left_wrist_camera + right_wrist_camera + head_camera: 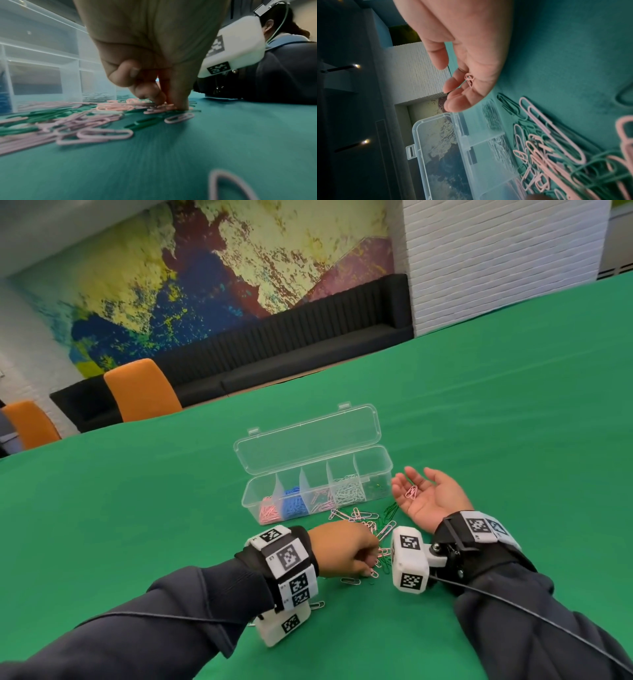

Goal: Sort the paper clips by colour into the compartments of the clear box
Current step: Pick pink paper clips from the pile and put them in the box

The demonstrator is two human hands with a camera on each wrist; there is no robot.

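The fingers (178,100) of the left hand (346,547) are bunched tight, tips pressed down into the loose pile of paper clips (363,523) at lower centre of the head view; in the left wrist view thumb and forefinger close together on a pink clip lying among green ones, though the blur hides whether it is truly pinched. The right hand (428,494), right of centre, lies palm up with fingers loosely spread, cradling a few pink clips (411,492) that nothing grips.

The clear box (385,474) sits mid-frame just above the pile, lid thrown back, its compartments showing pink, blue, a paler pink, white and some green from left to right.

The risks, as I judge them: the clips in the pile overlap, so lifting one pink clip may drag a hooked green one along and carry it to the wrong compartment. The open palm is a shallow tray; any tilt on the way to the box could spill its clips onto the green cloth (479,405). Green clips on green cloth are also easy to overlook.
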